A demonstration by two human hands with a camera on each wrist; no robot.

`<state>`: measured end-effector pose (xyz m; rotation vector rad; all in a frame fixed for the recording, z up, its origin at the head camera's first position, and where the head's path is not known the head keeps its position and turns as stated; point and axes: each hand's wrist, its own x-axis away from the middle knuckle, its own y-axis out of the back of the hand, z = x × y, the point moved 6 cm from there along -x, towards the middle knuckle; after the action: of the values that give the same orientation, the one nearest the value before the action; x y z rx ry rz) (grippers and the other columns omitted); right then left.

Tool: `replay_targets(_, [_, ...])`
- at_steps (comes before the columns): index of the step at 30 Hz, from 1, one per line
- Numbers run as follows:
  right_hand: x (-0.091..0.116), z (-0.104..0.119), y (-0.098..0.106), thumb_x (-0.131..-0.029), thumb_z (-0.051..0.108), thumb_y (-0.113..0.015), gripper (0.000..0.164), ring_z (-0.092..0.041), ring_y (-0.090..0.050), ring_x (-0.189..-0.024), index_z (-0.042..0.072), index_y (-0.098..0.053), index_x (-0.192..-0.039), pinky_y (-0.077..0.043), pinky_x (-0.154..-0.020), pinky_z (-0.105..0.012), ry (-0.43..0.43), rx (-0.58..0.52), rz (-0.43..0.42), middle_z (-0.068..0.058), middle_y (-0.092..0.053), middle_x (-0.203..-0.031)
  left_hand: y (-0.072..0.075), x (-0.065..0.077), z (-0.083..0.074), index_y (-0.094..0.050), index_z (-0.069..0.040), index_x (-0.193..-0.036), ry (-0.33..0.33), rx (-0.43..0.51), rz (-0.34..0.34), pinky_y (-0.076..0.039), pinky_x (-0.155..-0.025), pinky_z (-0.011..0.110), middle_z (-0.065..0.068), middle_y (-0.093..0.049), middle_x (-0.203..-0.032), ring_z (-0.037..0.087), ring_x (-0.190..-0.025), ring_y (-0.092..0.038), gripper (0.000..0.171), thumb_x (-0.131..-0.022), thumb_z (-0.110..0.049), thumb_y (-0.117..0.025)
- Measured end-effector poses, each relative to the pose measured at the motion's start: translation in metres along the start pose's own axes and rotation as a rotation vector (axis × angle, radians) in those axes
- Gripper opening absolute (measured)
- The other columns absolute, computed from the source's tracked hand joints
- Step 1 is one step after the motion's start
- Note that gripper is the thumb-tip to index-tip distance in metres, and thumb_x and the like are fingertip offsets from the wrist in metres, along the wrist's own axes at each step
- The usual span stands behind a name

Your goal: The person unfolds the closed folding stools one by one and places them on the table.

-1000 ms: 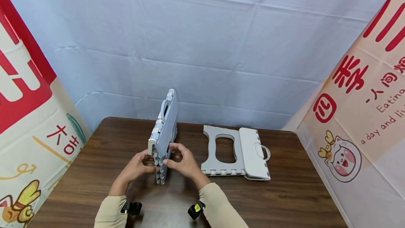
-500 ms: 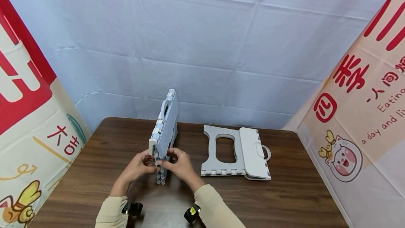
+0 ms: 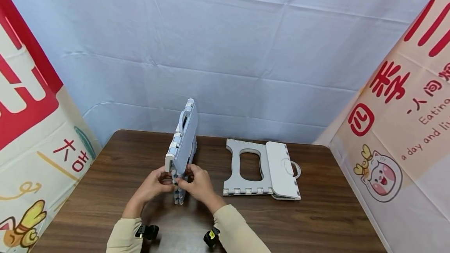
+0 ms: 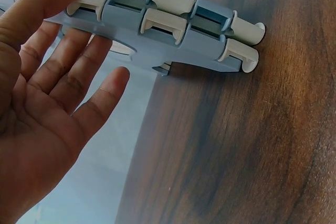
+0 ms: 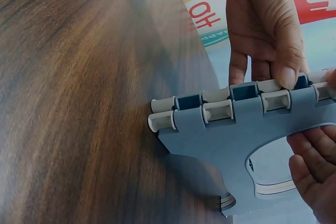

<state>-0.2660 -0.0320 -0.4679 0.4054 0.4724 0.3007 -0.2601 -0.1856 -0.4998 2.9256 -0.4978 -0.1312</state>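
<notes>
A folded grey-and-white folding step stool [image 3: 185, 138] stands upright on the left half of the table, its loop handle [image 3: 183, 121] on the upper edge. My left hand [image 3: 152, 186] holds the stool's near hinged edge from the left. In the left wrist view, the thumb of that hand [image 4: 42, 145] lies on the hinge knuckles [image 4: 165, 22], with fingers along the panel. From the right, my right hand [image 3: 200, 186] grips the same edge; the right wrist view catches only part of that hand [image 5: 320, 169], with fingers at the panel's opening. Other fingertips are hidden behind the panels.
Right of the hands, a second folding step stool [image 3: 246, 184] lies flat on the brown wooden table [image 3: 327, 214], its white top [image 3: 279, 167] and loop handle pointing right. A pale cloth [image 3: 218, 50] hangs behind the table, and printed cloths flank both sides.
My right hand has shifted left and closed in on the stool's near edge, its thumb now on the hinge. The left hand and both stools stay almost where they were.
</notes>
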Motion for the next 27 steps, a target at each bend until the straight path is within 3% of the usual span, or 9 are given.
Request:
replay_targets(8, [-0.001,0.002,0.001,-0.079,0.022,-0.074,0.033,-0.025,-0.063,-0.080,0.004,-0.062,-0.103,-0.052,-0.068,-0.033,-0.012,-0.004,0.000,-0.002,-0.065,-0.090,0.000,0.000,-0.003,-0.045,0.006,-0.130,-0.016,-0.018,0.001,-0.050,-0.079,0.034,0.024,-0.057,-0.112,0.038,-0.103,-0.057,0.056,-0.080,0.001,-0.070])
replay_targets(14, [-0.001,0.003,0.003,-0.077,0.025,-0.075,0.033,-0.024,-0.062,-0.077,0.006,-0.062,-0.100,-0.049,-0.065,-0.024,-0.018,0.046,-0.001,0.000,-0.065,-0.088,0.001,0.003,-0.006,-0.045,0.007,-0.129,-0.018,-0.026,-0.004,-0.050,-0.079,0.033,0.024,-0.057,-0.113,0.038,-0.103,-0.057,0.054,-0.080,0.004,-0.068])
replay_targets(16, [0.000,0.003,0.003,-0.077,0.025,-0.075,0.033,-0.024,-0.062,-0.078,0.006,-0.061,-0.100,-0.050,-0.065,-0.027,-0.027,0.044,0.001,-0.001,-0.065,-0.088,-0.001,0.005,-0.013,-0.045,0.008,-0.128,-0.017,-0.017,-0.004,-0.050,-0.079,0.033,0.025,-0.056,-0.112,0.040,-0.103,-0.056,0.053,-0.080,0.007,-0.067])
replay_targets(27, [0.000,-0.001,0.005,-0.076,0.024,-0.074,0.034,-0.025,-0.062,-0.080,0.006,-0.060,-0.100,-0.051,-0.069,-0.036,-0.065,0.022,0.004,-0.002,-0.063,-0.088,0.001,0.000,-0.003,-0.050,0.001,-0.125,-0.038,-0.038,-0.041,-0.050,-0.077,0.033,0.019,-0.056,-0.111,0.035,-0.103,-0.056,0.050,-0.079,0.001,-0.070])
